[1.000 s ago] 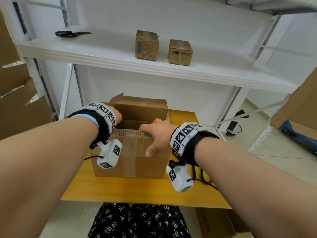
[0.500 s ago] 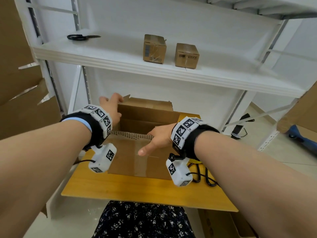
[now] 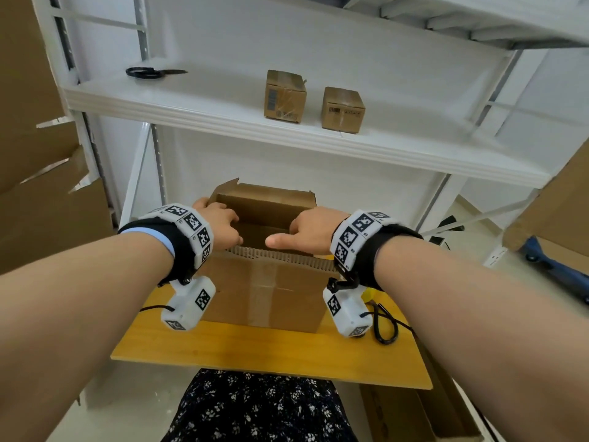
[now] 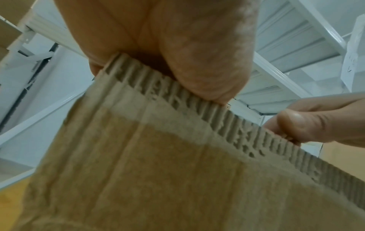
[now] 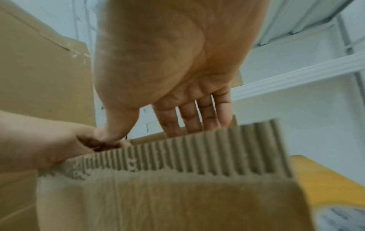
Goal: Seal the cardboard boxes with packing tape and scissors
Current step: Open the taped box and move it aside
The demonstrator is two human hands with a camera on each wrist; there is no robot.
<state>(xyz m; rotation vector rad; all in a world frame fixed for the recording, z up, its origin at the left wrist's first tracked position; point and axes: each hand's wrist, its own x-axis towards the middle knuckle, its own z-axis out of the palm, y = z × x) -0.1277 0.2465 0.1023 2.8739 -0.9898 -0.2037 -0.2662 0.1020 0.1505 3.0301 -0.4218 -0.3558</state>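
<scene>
Both hands at the open box

An open cardboard box [image 3: 264,291] stands on the yellow bench [image 3: 271,355], its near flap upright with the corrugated edge showing; the left hand [image 3: 220,223] sits at the box's ten o'clock corner, fingers curled over the left flap; the right hand [image 3: 314,231] hovers over the two o'clock side, fingers straight and reaching down inside the box, thumb out toward nine o'clock, gripping nothing; on the white shelf [image 3: 223,100] above, black scissors [image 3: 153,72] lie at eleven o'clock, and two small sealed boxes [image 3: 314,102] stand near twelve, just beside each other
</scene>
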